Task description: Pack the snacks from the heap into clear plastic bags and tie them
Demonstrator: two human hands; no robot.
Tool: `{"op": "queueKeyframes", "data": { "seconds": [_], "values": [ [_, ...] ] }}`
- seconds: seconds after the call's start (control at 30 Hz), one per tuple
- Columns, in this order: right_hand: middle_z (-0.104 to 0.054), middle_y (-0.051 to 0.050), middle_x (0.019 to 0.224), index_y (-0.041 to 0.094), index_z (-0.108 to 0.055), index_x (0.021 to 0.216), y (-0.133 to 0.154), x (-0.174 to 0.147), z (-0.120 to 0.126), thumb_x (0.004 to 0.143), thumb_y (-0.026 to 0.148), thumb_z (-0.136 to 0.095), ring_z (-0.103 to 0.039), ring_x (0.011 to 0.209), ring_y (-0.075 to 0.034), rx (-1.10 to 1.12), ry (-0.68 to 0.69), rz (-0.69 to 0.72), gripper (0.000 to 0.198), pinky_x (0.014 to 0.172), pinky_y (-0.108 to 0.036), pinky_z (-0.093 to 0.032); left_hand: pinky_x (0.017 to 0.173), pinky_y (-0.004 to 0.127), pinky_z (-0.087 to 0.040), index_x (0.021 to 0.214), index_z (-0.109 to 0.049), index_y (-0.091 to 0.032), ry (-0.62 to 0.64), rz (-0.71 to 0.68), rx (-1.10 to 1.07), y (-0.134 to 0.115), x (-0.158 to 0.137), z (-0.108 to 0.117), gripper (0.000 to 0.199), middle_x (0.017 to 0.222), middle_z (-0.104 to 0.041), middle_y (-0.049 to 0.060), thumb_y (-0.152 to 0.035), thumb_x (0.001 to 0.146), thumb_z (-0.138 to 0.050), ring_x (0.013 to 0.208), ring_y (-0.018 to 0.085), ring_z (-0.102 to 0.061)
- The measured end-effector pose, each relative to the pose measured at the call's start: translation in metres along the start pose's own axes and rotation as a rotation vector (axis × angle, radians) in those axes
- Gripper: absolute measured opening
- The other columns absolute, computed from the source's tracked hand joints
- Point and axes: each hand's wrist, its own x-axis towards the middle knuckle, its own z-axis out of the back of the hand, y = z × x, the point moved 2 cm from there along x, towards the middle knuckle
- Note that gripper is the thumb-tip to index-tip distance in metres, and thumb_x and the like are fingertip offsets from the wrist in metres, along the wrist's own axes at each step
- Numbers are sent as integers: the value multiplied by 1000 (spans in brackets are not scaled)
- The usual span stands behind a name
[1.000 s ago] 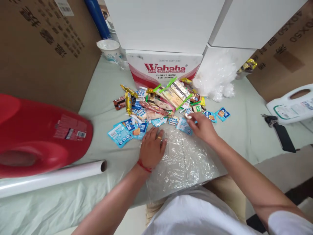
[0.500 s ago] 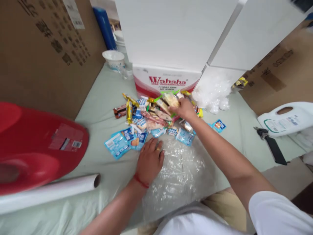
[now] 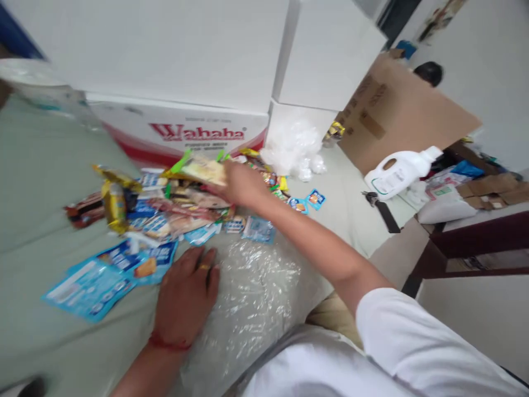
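Observation:
In the head view a heap of small wrapped snacks (image 3: pixel 185 207) lies on the pale green cloth. My right hand (image 3: pixel 243 184) is at the top of the heap, its fingers closed on a snack packet (image 3: pixel 203 170) with a cream and green wrapper. The fingertips are partly hidden behind the hand and blurred. My left hand (image 3: pixel 185 292) rests flat, fingers stretched forward, at the left edge of a clear plastic bag (image 3: pixel 256 281). Beside it lie light-blue snack packets (image 3: pixel 93 289).
Behind the heap stands a white and red Wahaha carton (image 3: pixel 198 129). A bundle of clear plastic (image 3: pixel 293 143) sits right of it. Farther right are a white jug (image 3: pixel 400 171), a black-handled tool (image 3: pixel 386 215) and cardboard (image 3: pixel 405 116). A white bowl (image 3: pixel 37 77) stands far left.
The camera view has swung right, so the red container has left it and more of the room shows. My right hand stays at the heap with the packet; my left hand stays flat.

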Motion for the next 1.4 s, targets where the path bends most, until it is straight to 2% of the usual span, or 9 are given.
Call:
{"op": "queueKeyframes", "data": {
  "seconds": [0.1,0.23,0.4,0.6,0.8,1.0,1.1,1.23,1.4],
  "values": [
    [-70,-6,120,15,-63,128,-32,-58,22,91,47,-68,-67,105,-23,153,1,50,50,89,-34,-54,110,58,-47,126,-70,-13,85,42,6,-6,-2,5,42,137,-63,21,-25,97,-42,132,39,-57],
    [-72,-4,105,22,-64,132,-71,-136,13,82,50,-76,-66,79,-19,478,264,73,58,67,-29,-52,119,55,-42,131,-69,-15,123,130,-65,-3,-1,2,45,144,-61,16,-20,97,-41,144,34,-47],
    [-69,-11,130,22,-58,140,-45,-199,-14,89,34,-68,-70,102,-25,426,440,291,53,85,-35,-55,125,52,-37,132,-68,-17,36,193,-218,8,-2,1,43,137,-67,10,-23,100,-40,145,28,-47],
    [-63,-15,141,18,-51,147,-9,-198,-32,90,25,-64,-66,118,-30,127,461,398,59,91,-38,-55,123,50,-41,131,-68,-18,6,190,-313,16,-2,4,42,136,-69,9,-28,102,-40,140,25,-53],
    [-50,-15,154,22,-50,149,-10,-192,-53,90,29,-73,-67,117,-28,72,484,334,64,89,-38,-56,120,49,-43,124,-72,-18,-14,196,-287,13,-1,5,39,131,-72,9,-29,101,-42,134,24,-58],
    [-59,-14,142,21,-55,144,-15,-195,-49,92,45,-73,-65,112,-29,105,411,269,59,87,-40,-55,119,48,-44,122,-73,-18,-18,206,-285,11,0,6,39,130,-72,9,-30,101,-42,133,24,-59],
    [-58,-17,145,21,-58,142,-12,-194,-49,88,46,-78,-53,128,-39,29,333,318,63,104,-55,-46,119,48,-44,121,-73,-17,-16,202,-285,10,1,6,39,130,-72,10,-31,101,-42,132,25,-59],
    [-63,-17,138,20,-57,144,0,-191,-57,89,37,-78,-37,145,-41,24,317,419,61,122,-69,-17,119,48,-44,120,-74,-18,-16,203,-280,10,1,6,38,129,-72,9,-31,101,-43,131,25,-59],
    [-64,-18,133,17,-57,143,3,-190,-62,89,25,-72,-42,142,-38,54,332,414,57,122,-63,-21,120,48,-44,121,-74,-18,-12,199,-268,11,0,6,38,130,-72,9,-29,100,-44,132,24,-59]
  ]
}}
